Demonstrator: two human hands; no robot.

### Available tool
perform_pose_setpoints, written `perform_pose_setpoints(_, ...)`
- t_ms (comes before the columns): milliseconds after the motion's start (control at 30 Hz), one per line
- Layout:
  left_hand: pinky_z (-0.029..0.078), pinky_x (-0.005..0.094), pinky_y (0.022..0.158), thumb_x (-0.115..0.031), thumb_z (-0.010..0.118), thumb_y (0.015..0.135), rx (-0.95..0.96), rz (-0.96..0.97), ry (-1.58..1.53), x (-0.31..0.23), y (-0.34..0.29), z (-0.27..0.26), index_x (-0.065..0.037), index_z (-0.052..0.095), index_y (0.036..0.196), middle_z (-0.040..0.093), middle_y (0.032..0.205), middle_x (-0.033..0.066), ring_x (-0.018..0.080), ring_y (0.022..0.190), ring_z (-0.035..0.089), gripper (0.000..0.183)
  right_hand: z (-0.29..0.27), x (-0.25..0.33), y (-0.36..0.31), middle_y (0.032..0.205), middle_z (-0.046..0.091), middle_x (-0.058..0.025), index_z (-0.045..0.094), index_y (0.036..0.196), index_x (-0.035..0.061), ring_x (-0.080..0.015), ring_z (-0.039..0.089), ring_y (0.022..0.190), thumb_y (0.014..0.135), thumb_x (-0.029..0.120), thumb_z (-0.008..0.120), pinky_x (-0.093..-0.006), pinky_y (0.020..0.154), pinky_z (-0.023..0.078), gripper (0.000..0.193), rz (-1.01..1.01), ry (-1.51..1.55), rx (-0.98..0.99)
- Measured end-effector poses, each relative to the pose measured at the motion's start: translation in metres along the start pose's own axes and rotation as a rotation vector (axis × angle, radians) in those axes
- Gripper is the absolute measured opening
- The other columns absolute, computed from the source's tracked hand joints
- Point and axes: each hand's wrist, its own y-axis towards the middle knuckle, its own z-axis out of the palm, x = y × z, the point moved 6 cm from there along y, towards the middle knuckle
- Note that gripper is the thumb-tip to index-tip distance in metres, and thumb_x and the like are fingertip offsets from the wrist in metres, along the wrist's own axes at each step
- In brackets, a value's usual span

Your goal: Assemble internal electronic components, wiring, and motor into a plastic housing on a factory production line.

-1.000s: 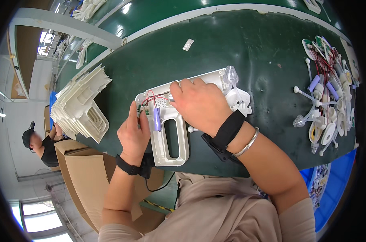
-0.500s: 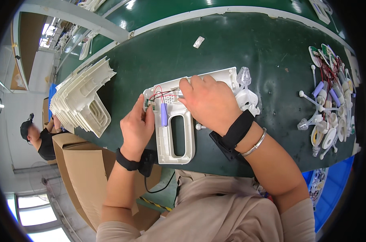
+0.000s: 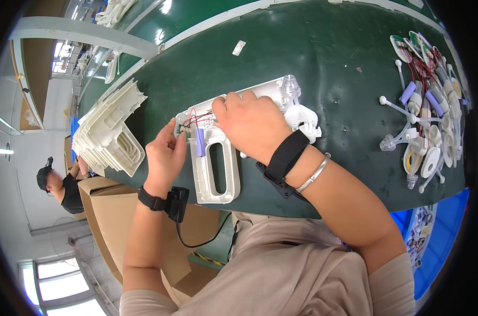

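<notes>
A white plastic housing half (image 3: 232, 181) with a looped handle lies open side up on the green table in front of me. My left hand (image 3: 165, 155) pinches its left end, thumb beside a small green circuit board (image 3: 184, 129). Red and black wires (image 3: 197, 117) run from there toward my right hand (image 3: 252, 124). That hand is curled over the middle of the housing, fingertips down inside; what they hold is hidden. A purple cylinder (image 3: 200, 142) on wires sits between the hands. At the housing's right end rest a clear nozzle (image 3: 290, 87) and a white round part (image 3: 302, 117).
Nested white housing halves (image 3: 110, 131) stand at the left, with a cardboard box (image 3: 105, 210) below. Wired assemblies (image 3: 426, 116) are heaped at the right, above a blue bin (image 3: 444, 237). A small white packet (image 3: 239, 48) lies farther back. Another person (image 3: 70, 192) is at far left.
The whole view has shifted, so the table things appear farther left and higher. My right fingertips are slightly nearer the purple cylinder; my left hand keeps its place on the housing's end.
</notes>
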Motion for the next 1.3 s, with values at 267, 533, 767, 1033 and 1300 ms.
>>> perform_pose_setpoints(267,0.039,0.0203,0.049,-0.006,0.065,0.089,-0.108,0.063,0.109,0.002,-0.014,0.010,0.005,0.058,0.125,0.050,0.059,-0.0017,0.0020,0.054,0.045,0.039,0.000,0.000,0.000,0.074,0.057,-0.0049,0.057,0.085,0.0056,-0.0201,0.063,0.072,0.082,0.022,0.062,-0.0299,0.050,0.053,0.018,0.003,-0.009,-0.011)
perform_pose_setpoints(533,0.042,0.0200,0.052,-0.006,0.063,0.090,-0.139,0.017,0.034,0.004,-0.016,0.013,0.004,0.056,0.127,0.057,0.064,0.0018,0.0032,0.057,0.047,0.039,0.001,-0.001,0.000,0.073,0.056,-0.0047,0.056,0.083,0.0056,-0.0194,0.063,0.072,0.080,0.019,0.061,-0.0298,0.050,0.053,0.015,0.012,0.009,0.001)
perform_pose_setpoints(767,0.039,0.0225,0.048,-0.004,0.061,0.090,-0.174,0.175,0.213,-0.003,-0.005,0.016,0.002,0.055,0.129,0.051,0.059,0.0045,0.0050,0.053,0.040,0.040,0.000,-0.002,0.000,0.074,0.057,-0.0043,0.056,0.087,0.0061,-0.0194,0.063,0.071,0.081,0.024,0.064,-0.0296,0.051,0.052,0.020,0.050,-0.052,-0.009)
perform_pose_setpoints(1033,0.044,0.0209,0.054,-0.004,0.061,0.091,-0.072,0.118,-0.068,-0.007,0.002,0.025,0.003,0.051,0.133,0.056,0.063,0.0025,0.0042,0.055,0.047,0.044,-0.005,-0.018,-0.001,0.079,0.059,-0.0057,0.055,0.093,0.0068,-0.0212,0.064,0.074,0.083,0.029,0.065,-0.0321,0.053,0.052,0.026,0.110,-0.081,0.044)
perform_pose_setpoints(1300,0.048,0.0283,0.053,0.000,0.055,0.089,0.099,0.187,0.003,-0.050,0.016,0.032,0.006,0.042,0.135,0.063,0.066,0.0102,0.0202,0.054,0.061,0.047,-0.030,-0.040,-0.015,0.078,0.061,-0.0081,0.057,0.087,0.0043,-0.0239,0.065,0.075,0.086,0.025,0.063,-0.0346,0.056,0.053,0.021,0.081,-0.017,0.091)
